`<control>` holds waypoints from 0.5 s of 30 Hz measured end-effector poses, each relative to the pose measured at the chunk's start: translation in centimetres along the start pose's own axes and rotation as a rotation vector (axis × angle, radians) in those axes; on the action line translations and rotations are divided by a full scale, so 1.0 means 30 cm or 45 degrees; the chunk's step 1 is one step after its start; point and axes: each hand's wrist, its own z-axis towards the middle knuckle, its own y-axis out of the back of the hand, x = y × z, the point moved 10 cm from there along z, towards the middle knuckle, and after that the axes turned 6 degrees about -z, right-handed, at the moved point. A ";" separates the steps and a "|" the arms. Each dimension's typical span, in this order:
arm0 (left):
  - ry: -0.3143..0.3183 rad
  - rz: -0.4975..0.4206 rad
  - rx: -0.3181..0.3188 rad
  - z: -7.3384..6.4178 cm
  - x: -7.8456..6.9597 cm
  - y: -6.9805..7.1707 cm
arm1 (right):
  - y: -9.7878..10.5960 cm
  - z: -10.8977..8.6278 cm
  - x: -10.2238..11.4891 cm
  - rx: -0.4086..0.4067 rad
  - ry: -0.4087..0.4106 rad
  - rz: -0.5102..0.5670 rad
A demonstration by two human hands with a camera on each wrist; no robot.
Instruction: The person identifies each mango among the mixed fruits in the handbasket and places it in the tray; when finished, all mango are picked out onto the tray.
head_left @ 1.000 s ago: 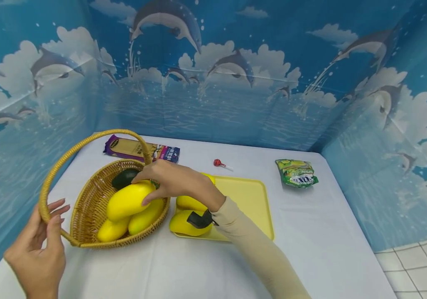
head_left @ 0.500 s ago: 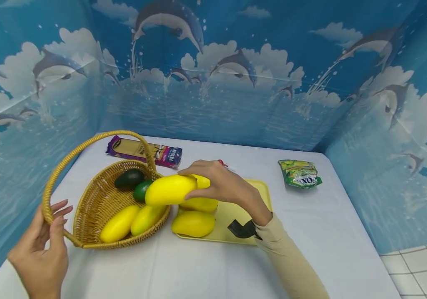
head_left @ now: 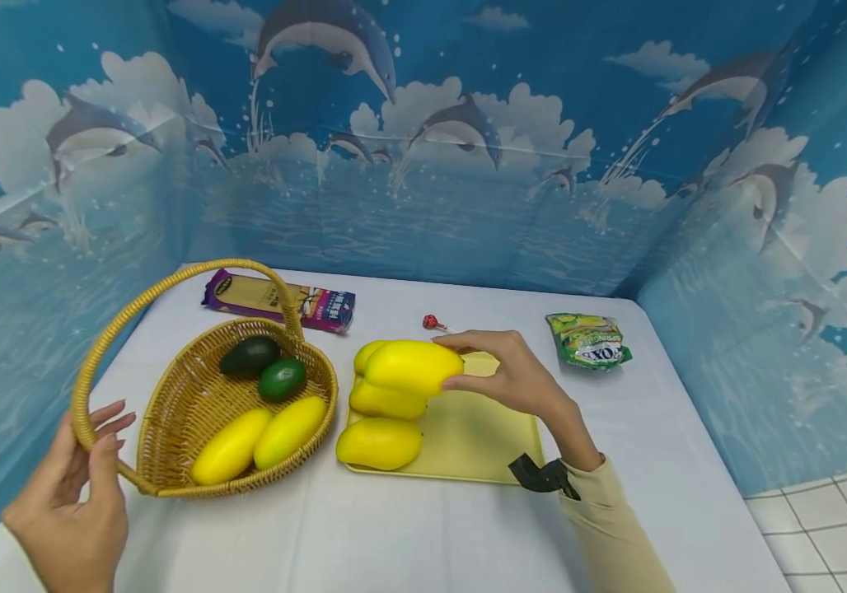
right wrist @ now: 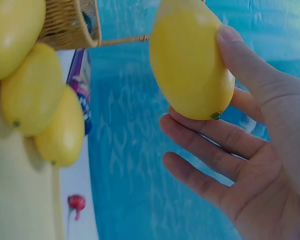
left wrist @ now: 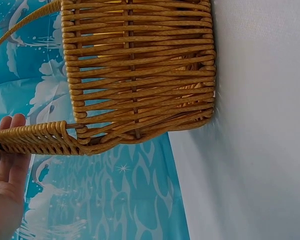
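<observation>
My left hand (head_left: 71,502) grips the side of the tall handle (head_left: 164,284) of a woven basket (left wrist: 140,75). Inside the basket lie two yellow mangoes (head_left: 231,447), a dark avocado (head_left: 249,356) and a smaller green avocado (head_left: 282,379). Over the left part of the yellow tray (head_left: 483,436), my right hand (head_left: 508,375) pinches a yellow mango (head_left: 412,366) by its right end. In the right wrist view the thumb presses one side of this mango (right wrist: 190,60), with fingers behind it. Three more mangoes (head_left: 379,443) lie along the tray's left side, the farthest partly hidden.
Behind the basket is a purple pasta packet (head_left: 278,301). A red lollipop (head_left: 432,322) lies beyond the tray, and a green candy bag (head_left: 588,341) lies at the back right. Dolphin-print curtains (head_left: 423,206) enclose the white table (head_left: 364,535) at the back and sides.
My right hand has lifted the mango out of the basket and carried it right, over the tray. The left hand stays on the basket handle.
</observation>
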 end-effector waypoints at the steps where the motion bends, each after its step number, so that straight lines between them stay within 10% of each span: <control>1: 0.004 0.003 0.001 0.000 0.001 -0.002 | 0.007 -0.017 -0.020 -0.012 -0.018 -0.009; 15: 0.154 0.140 -0.028 -0.002 0.013 0.001 | 0.015 -0.185 -0.283 -0.125 -0.320 -0.029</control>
